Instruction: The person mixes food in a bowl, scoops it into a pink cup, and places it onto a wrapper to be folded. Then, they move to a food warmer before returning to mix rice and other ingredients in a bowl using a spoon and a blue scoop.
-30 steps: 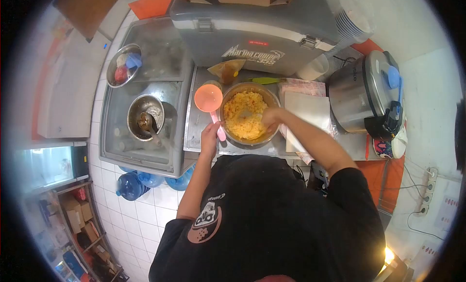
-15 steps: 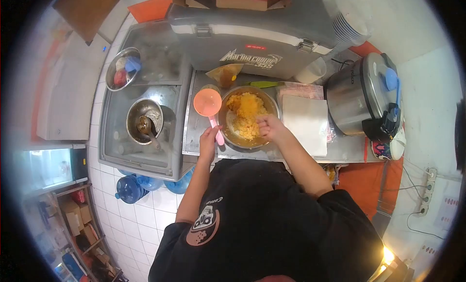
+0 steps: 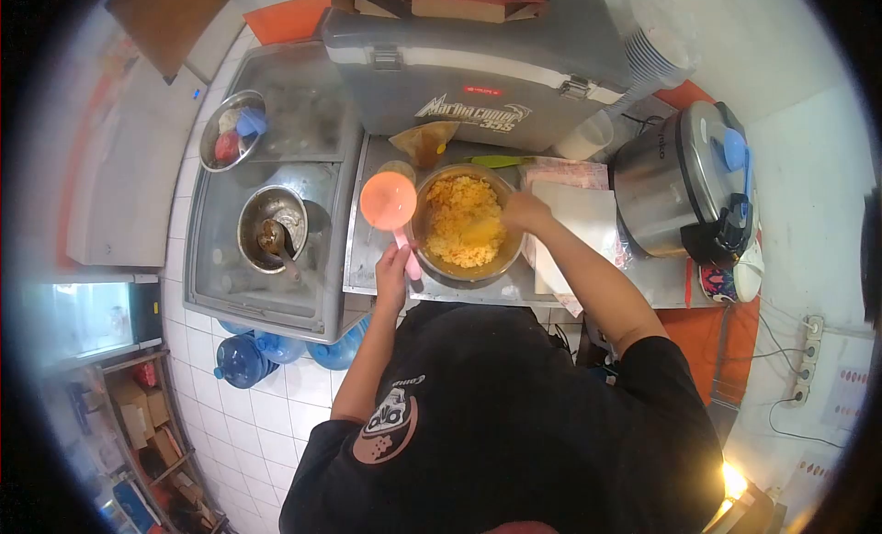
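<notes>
Holding the pink scoop [image 3: 388, 202] in the left hand [image 3: 392, 263], fingers wrapped round the handle, cup tilted up just beside the left edge of the metal bowl [image 3: 466, 277]. Bent narrow at the bowl's right rim, the right hand [image 3: 525, 213], fingers curled inward; impossible to tell, through blur, whether closed on a utensil. Heaped inside the bowl, a loose yellow rice-like mix [image 3: 452, 213], probably soft, moist and slightly sticky; likely to give under light pressure, to clump, and to spill if pushed hard over the rim. Probably heavy for the bowl when so filled, stiff-walled, perhaps slick where greasy; best steadied by the rim at two opposite sides, or from beneath. Likely light and rigid for the scoop, of plastic by the look; best taken mid-handle, clear of the cup. Lying behind the bowl, a green utensil [image 3: 501, 160]; standing behind and to the left, a pouch [image 3: 428, 145], seemingly limp; to the right, flat sheets [image 3: 583, 213], probably thin and easily creased.
</notes>
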{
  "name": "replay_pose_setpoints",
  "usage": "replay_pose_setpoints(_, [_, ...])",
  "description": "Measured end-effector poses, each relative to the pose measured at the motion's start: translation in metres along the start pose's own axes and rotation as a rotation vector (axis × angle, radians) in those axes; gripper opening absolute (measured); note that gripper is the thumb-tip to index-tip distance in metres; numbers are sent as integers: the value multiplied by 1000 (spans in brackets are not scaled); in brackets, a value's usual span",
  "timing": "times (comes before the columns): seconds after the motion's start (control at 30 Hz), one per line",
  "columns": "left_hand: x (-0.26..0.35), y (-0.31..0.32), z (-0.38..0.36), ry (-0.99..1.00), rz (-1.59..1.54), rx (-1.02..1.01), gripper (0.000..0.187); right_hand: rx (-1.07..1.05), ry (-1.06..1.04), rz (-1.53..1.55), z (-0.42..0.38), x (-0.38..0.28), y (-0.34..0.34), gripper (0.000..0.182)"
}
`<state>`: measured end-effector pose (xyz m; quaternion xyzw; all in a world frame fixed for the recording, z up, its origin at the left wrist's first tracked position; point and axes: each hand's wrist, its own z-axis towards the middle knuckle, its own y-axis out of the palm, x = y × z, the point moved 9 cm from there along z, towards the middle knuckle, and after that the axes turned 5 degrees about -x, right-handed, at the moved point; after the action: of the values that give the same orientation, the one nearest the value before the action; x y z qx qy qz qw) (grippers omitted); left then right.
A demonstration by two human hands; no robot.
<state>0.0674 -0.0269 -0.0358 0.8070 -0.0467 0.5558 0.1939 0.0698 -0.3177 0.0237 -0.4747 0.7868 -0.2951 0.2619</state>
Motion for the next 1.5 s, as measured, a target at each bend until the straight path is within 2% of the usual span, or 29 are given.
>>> replay_pose_setpoints(0.07, [12, 0, -13, 113, -97, 65, 27, 62, 6, 63, -11, -17, -33, 34])
replay_pose_setpoints(0.1, [12, -1, -16, 107, -94, 65, 27, 124, 12, 129, -13, -25, -40, 33])
replay_pose_setpoints(0.13, [10, 0, -18, 74, -141, 33, 27, 119, 13, 135, -6, -31, -28, 33])
replay_pose_setpoints(0.2, [8, 1, -18, 45, -184, -2, 26, 339, -9, 296, 13, -38, -15, 30])
replay_pose_setpoints(0.23, [6, 2, -17, 32, -155, -21, 26, 340, -10, 300, 21, -41, 4, 30])
replay_pose_setpoints(0.3, [5, 4, -12, 29, -127, -38, 26, 214, 41, 73, 33, -49, 37, 28])
replay_pose_setpoints(0.33, [9, 5, -10, 66, -94, -40, 26, 215, 36, 72, 37, -45, 33, 28])
replay_pose_setpoints(0.4, [16, 9, -10, 89, -41, -36, 25, 37, -157, -141, 43, -44, 37, 26])
replay_pose_setpoints(0.53, [11, 5, -5, 99, -79, -12, 24, 89, -88, -67, -16, -18, -27, 24])
replay_pose_setpoints(0.6, [9, 5, -5, 112, -47, -22, 28, -120, -59, -57, -21, -1, -12, 22])
replay_pose_setpoints(0.63, [11, 5, -5, 109, -46, -24, 28, -122, -57, -54, -12, 3, 3, 22])
replay_pose_setpoints(0.7, [17, 8, -3, 115, 2, -27, 28, 230, -102, 30, 15, 12, 22, 21])
replay_pose_setpoints(0.73, [17, 8, 0, 117, 2, -31, 28, 234, -99, 32, 21, 12, 38, 21])
replay_pose_setpoints(0.8, [14, 5, 1, 90, 45, -33, 28, 568, -301, 7, 8, -20, 36, 21])
replay_pose_setpoints(0.83, [14, 4, 2, 88, 46, -32, 28, 566, -301, 9, 8, -25, 41, 21])
replay_pose_setpoints(0.93, [15, 4, 2, 71, 68, -37, 29, 428, -348, 61, 11, -39, 59, 20])
replay_pose_setpoints(1.0, [16, 4, 4, 70, 81, -32, 29, 375, -418, 387, 9, -37, 57, 21])
replay_pose_setpoints(1.03, [15, 4, 4, 66, 79, -29, 29, 371, -417, 385, 8, -36, 55, 21])
replay_pose_setpoints(1.1, [11, 2, 4, 27, 46, -31, 28, 177, -389, 386, 16, -38, 65, 21])
replay_pose_setpoints(1.23, [8, 1, 6, 21, 35, -28, 28, 13, -400, 307, 14, -48, 75, 19])
replay_pose_setpoints(1.3, [5, -1, 7, 19, 18, -19, 27, -202, -359, 623, 6, -48, 88, 19])
replay_pose_setpoints(1.33, [3, -2, 8, 18, 13, -9, 27, -209, -363, 615, 3, -49, 84, 19])
replay_pose_setpoints(1.4, [3, -2, 8, 20, -11, -13, 27, -436, -92, 1054, -1, -35, 100, 21])
replay_pose_setpoints(1.43, [4, -2, 7, 20, -14, -4, 27, -443, -94, 1047, 1, -30, 104, 21])
replay_pose_setpoints(1.5, [10, 0, 5, 4, -14, -24, 27, -534, -139, 1316, -2, -33, 105, 15])
